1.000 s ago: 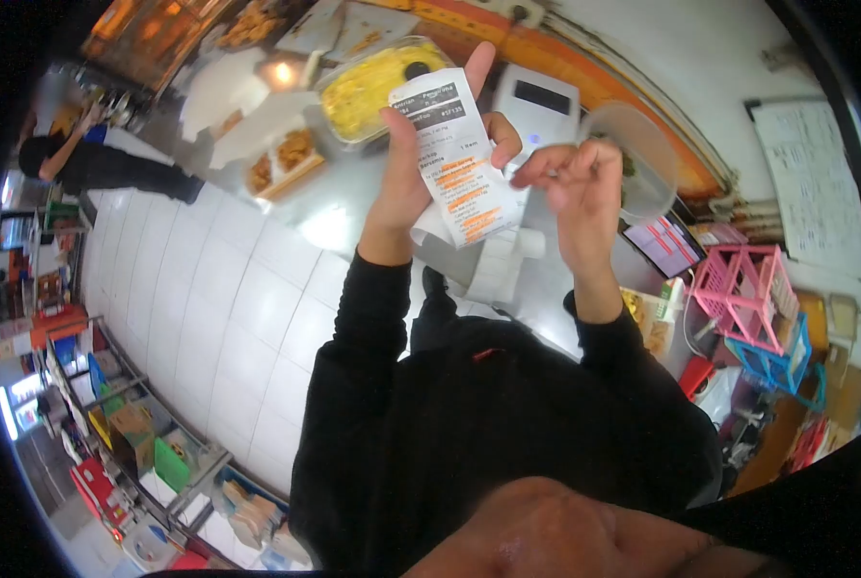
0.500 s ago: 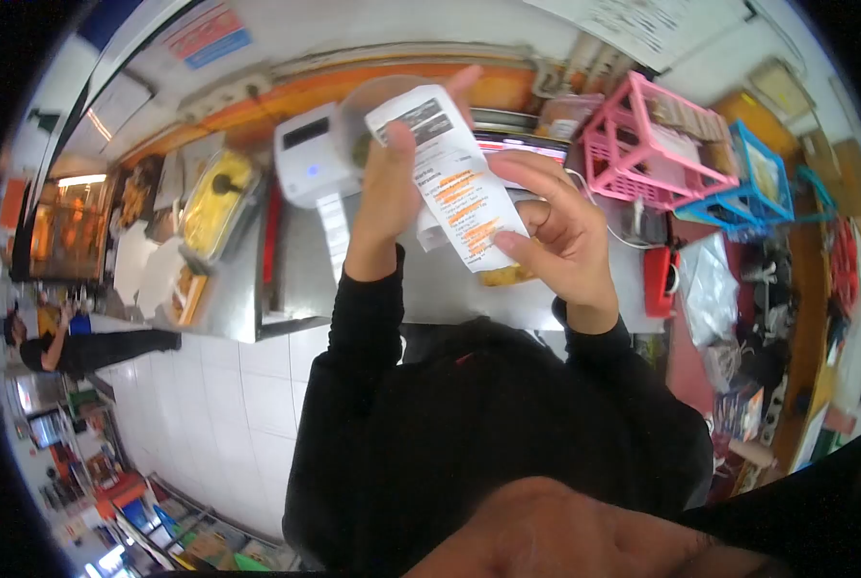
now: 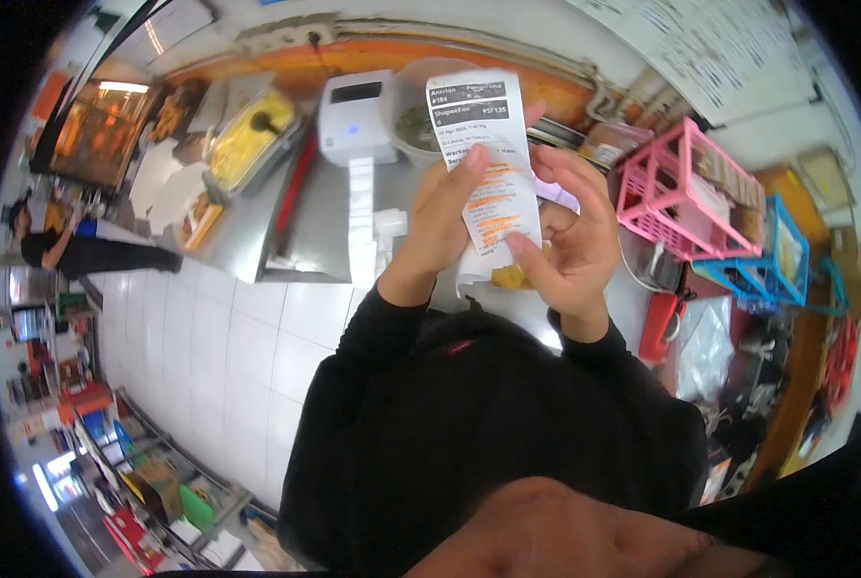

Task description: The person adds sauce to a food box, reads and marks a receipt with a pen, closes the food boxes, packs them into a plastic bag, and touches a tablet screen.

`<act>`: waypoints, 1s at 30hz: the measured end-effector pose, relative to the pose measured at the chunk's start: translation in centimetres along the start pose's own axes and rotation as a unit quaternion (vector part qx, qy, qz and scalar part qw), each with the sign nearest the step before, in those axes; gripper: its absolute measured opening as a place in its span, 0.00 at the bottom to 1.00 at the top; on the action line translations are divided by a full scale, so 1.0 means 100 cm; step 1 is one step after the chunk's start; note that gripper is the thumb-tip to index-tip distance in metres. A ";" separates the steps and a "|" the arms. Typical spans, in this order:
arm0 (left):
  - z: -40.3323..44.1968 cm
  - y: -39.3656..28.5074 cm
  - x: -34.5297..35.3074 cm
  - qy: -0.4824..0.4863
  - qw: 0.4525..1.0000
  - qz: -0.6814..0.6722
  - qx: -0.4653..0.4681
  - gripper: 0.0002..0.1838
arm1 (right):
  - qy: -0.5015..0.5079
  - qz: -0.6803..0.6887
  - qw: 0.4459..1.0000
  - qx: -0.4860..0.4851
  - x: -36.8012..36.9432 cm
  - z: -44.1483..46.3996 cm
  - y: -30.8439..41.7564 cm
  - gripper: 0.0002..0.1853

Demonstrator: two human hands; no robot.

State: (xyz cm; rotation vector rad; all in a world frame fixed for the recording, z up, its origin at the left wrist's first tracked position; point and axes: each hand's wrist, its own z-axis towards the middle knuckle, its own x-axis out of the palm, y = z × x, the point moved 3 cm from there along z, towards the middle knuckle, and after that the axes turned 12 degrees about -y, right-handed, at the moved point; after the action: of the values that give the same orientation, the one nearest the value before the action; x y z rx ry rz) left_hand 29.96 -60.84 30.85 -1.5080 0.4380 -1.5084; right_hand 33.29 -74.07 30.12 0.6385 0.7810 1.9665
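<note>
On the surface [image 3: 305,241], left to right: food tray [image 3: 284,149], printer [image 3: 349,144], bowl [image 3: 413,85] — the bowl partly behind the receipt [image 3: 488,197]. A paper strip [image 3: 361,217] runs before the printer. A crate [image 3: 666,241] sits right of the receipt, a second crate [image 3: 739,279] beside it — a co-worker [image 3: 54,249] far left.

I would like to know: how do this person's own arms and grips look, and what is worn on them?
The left sleeve and right sleeve are long, black and creased, ending near the wrists. The left grip and right grip are gloveless hands.
</note>
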 end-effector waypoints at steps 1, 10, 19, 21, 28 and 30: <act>-0.001 -0.009 -0.005 -0.009 1.000 -0.002 0.002 0.37 | 0.021 -0.012 1.000 -0.018 0.007 0.002 -0.004 0.33; -0.011 -0.062 -0.095 -0.107 0.993 -0.023 0.043 0.48 | 0.275 -0.220 0.921 0.166 0.068 0.086 -0.328 0.30; -0.100 -0.082 -0.228 -0.320 0.935 -0.023 0.150 0.39 | 0.629 -0.528 0.535 0.200 0.084 0.016 -0.503 0.31; -0.118 -0.085 -0.243 -0.345 0.924 -0.049 0.158 0.34 | 0.595 -0.506 0.561 0.272 0.090 0.040 -0.484 0.27; -0.116 -0.065 -0.262 -0.326 0.931 -0.104 0.125 0.31 | 0.501 -0.349 0.784 0.109 0.031 0.077 -0.510 0.19; -0.099 -0.057 -0.258 -0.304 0.942 -0.089 0.108 0.33 | 0.405 -0.336 0.833 0.167 0.026 0.093 -0.454 0.17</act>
State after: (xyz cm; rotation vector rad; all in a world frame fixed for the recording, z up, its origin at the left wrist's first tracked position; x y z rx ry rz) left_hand 14.13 -41.08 18.35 -1.7648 -0.2274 -1.0937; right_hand 63.57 -51.18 3.34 -0.3389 1.6291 1.3803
